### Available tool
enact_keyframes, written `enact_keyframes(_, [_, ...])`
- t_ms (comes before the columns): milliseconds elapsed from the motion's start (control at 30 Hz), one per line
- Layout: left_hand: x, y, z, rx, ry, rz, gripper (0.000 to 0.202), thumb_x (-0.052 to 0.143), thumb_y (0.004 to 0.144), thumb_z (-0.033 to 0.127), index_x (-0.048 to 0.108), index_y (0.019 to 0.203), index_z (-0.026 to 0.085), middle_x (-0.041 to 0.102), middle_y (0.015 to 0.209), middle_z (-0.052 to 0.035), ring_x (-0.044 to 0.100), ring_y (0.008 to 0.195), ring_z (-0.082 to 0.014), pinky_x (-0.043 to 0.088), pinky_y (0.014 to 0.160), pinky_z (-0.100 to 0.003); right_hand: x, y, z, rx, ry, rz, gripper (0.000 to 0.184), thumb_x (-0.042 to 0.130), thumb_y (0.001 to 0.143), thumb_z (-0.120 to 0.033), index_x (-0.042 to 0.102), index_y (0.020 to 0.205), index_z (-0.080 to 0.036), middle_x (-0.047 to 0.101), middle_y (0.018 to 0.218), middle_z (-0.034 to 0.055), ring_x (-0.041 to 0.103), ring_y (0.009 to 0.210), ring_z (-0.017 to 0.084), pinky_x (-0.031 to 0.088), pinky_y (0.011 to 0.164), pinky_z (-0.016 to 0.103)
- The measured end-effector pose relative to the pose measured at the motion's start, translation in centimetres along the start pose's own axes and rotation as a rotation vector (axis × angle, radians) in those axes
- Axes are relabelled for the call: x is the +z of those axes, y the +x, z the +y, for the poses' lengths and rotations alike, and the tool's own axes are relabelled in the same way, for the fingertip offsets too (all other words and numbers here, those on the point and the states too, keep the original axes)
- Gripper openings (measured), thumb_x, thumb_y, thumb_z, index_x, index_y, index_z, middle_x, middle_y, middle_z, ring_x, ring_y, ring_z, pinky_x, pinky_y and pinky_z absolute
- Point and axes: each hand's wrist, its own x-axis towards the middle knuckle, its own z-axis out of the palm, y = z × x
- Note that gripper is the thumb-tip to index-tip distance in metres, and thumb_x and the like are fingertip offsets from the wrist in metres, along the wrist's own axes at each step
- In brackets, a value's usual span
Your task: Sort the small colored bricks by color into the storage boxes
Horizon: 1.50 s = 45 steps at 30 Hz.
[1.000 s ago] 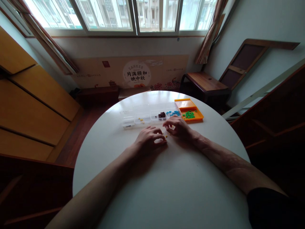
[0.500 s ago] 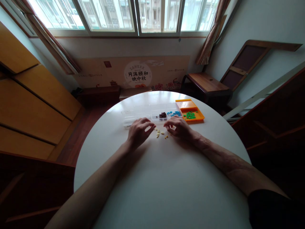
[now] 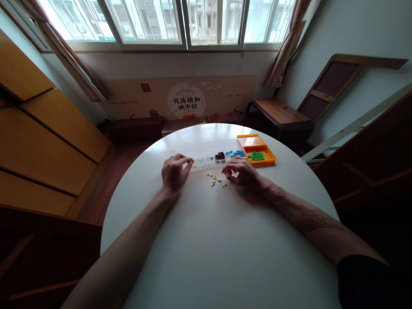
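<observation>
My left hand (image 3: 175,172) is closed in a pinch at the front edge of a clear plastic compartment box (image 3: 193,148). A tiny cream bit shows at its fingertips, apparently a small building brick. My right hand (image 3: 243,172) rests on the table with its fingers curled together; whatever they hold is hidden. Between the hands lie several loose cream bricks (image 3: 213,183) and a couple of darker yellow bricks (image 3: 224,185). Dark brown bricks (image 3: 219,156) and blue bricks (image 3: 238,153) sit in separate compartments of the clear box, just beyond my right hand.
An orange tray (image 3: 272,159) with green bricks (image 3: 257,156) adjoins the clear box's right end. Everything stands on a round white table (image 3: 206,240). Past it are a wooden chair (image 3: 281,112), a printed cardboard panel (image 3: 119,90) and windows. Wooden cabinets (image 3: 38,146) line the left.
My left hand has moved left and slightly away from me, from the loose cream bricks to the clear box's front edge. The right hand has stayed almost in place.
</observation>
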Motion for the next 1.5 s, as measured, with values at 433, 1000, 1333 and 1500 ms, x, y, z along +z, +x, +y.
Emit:
enact_keyframes(433, [-1.2, -0.4, 3.0, 0.427, -0.215, -0.194, 0.02, 0.07, 0.105, 0.034, 0.082, 0.093, 0.024, 0.08, 0.098, -0.0044, 0.072, 0.087, -0.0184, 0.051, 0.087, -0.036, -3.1, 0.2, -1.3, -0.09, 0.062, -0.242, 0.007, 0.08, 0.092, -0.023, 0.078, 0.098, -0.027, 0.078, 0.099, 0.004, 0.066, 0.096, 0.024, 0.052, 0.094, 0.04])
enact_keyframes(1000, [-0.4, -1.3, 4.5, 0.484, -0.299, -0.233, 0.013, 0.075, 0.102, 0.035, 0.083, 0.096, 0.027, 0.079, 0.098, -0.004, 0.073, 0.086, -0.0185, 0.056, 0.085, -0.034, -0.9, -0.1, -0.6, -0.054, 0.112, -0.062, 0.01, 0.068, 0.109, -0.023, 0.075, 0.102, -0.023, 0.076, 0.105, 0.0075, 0.068, 0.1, 0.023, 0.055, 0.094, 0.041])
enact_keyframes(1333, [-0.1, -1.3, 5.7, 0.201, -0.79, -0.339, 0.019, 0.073, 0.106, 0.035, 0.085, 0.11, 0.021, 0.076, 0.098, -0.0083, 0.066, 0.076, -0.0138, 0.055, 0.068, -0.028, -0.3, 0.5, -1.7, -0.138, -0.01, 0.117, 0.007, 0.068, 0.11, -0.027, 0.074, 0.108, -0.023, 0.076, 0.101, 0.0059, 0.066, 0.094, 0.022, 0.055, 0.087, 0.038])
enact_keyframes(1500, [0.1, -1.2, 5.6, 0.173, -0.81, -0.316, 0.02, 0.073, 0.106, 0.036, 0.085, 0.106, 0.02, 0.076, 0.094, -0.0078, 0.066, 0.077, -0.0143, 0.052, 0.067, -0.028, -0.2, 0.4, -1.7, -0.164, -0.011, 0.149, 0.007, 0.07, 0.109, -0.028, 0.076, 0.11, -0.024, 0.077, 0.101, 0.0057, 0.066, 0.093, 0.021, 0.056, 0.085, 0.038])
